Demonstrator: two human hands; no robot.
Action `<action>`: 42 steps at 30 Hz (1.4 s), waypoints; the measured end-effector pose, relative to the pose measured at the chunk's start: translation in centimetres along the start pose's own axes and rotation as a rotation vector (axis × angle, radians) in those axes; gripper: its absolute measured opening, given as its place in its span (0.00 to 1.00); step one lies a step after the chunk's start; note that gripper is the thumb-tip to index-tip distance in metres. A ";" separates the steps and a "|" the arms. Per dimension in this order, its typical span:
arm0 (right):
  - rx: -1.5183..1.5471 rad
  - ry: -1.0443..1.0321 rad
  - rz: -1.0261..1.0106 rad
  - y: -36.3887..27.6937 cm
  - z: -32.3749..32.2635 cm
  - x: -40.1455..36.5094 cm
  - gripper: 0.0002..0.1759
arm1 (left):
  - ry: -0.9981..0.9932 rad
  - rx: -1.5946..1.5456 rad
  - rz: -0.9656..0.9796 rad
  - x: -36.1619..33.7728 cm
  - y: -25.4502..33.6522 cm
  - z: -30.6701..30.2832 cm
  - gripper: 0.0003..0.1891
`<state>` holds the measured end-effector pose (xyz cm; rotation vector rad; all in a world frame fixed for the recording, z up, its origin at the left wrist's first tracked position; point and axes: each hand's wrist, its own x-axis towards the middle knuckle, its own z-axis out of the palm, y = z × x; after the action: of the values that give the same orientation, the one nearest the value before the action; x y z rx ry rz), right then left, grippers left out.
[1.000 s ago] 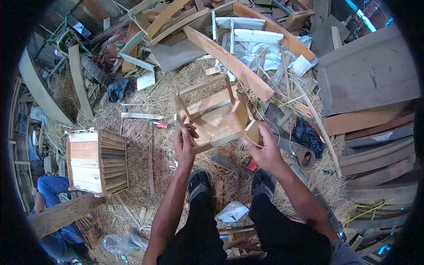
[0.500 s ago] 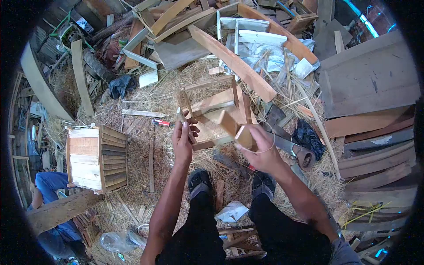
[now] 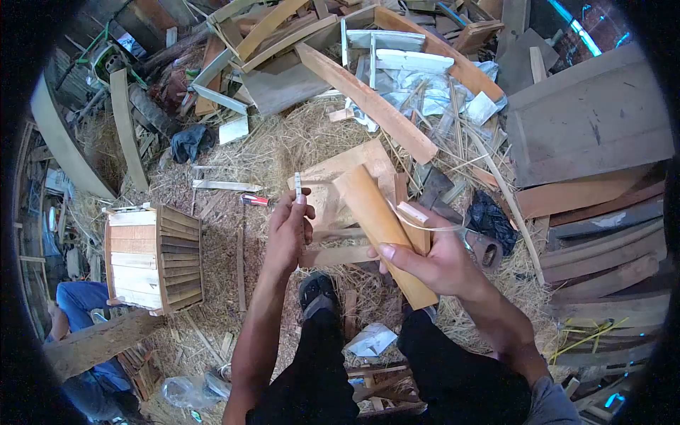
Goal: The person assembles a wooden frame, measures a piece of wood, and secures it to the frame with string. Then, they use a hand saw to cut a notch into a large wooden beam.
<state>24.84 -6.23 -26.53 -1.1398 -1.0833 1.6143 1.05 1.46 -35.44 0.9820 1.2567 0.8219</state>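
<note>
Board [image 3: 377, 216] now swung lengthwise, overlapping the right of the frame [image 3: 336, 256], so seemingly handled apart from it; right hand [image 3: 446, 258] closed round board, left hand [image 3: 286, 232] pinching pale strip [image 3: 298, 184].

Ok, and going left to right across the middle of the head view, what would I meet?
Slatted wooden crate, red-handled tool, left hand, smooth wooden piece in the right hand, black plastic bag, stacked boards.

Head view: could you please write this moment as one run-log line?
left hand: pinching pale strip | right hand: gripping orange-brown board, thumb across it | slatted wooden crate: picture left | red-handled tool: on ground
</note>
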 end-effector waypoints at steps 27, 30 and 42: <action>-1.278 -0.042 -0.536 3.2 -1.0 13.0 0.18 | 0.036 -0.266 -0.056 2.2 -0.3 -2.0 0.21; -1.262 -0.029 -0.548 2.6 -2.0 12.9 0.19 | 0.060 -0.362 0.028 2.6 -0.7 -1.0 0.20; -1.128 0.129 -0.873 1.3 -0.7 7.1 0.09 | -0.114 -0.142 0.254 -0.6 -1.9 -0.2 0.32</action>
<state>23.82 0.34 -29.46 -1.1054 -2.0996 0.1658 0.75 0.20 -36.94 1.0709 0.9744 1.0227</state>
